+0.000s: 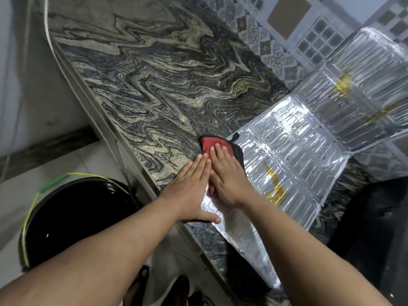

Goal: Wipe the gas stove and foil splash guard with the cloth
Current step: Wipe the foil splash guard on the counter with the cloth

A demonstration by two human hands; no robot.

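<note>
A silver foil splash guard (pixel 293 151) lies partly flat on the marbled counter, its far panels rising toward the tiled wall. Yellow-brown grease stains mark several panels. A red cloth with a black edge (pixel 208 144) lies at the guard's left edge. My right hand (pixel 227 175) presses flat on the cloth, fingers straight. Beside it, my left hand (pixel 191 184) lies flat, fingers on the counter, its thumb on the foil's near corner. The dark gas stove (pixel 373 228) shows at the right edge, mostly out of frame.
The marbled stone counter (pixel 159 85) stretches to the upper left. On the floor at lower left stands a black bucket (pixel 72 217) with a yellow-green handle. Patterned wall tiles (pixel 287 25) run behind the foil. Dark footwear lies on the floor near the bottom edge.
</note>
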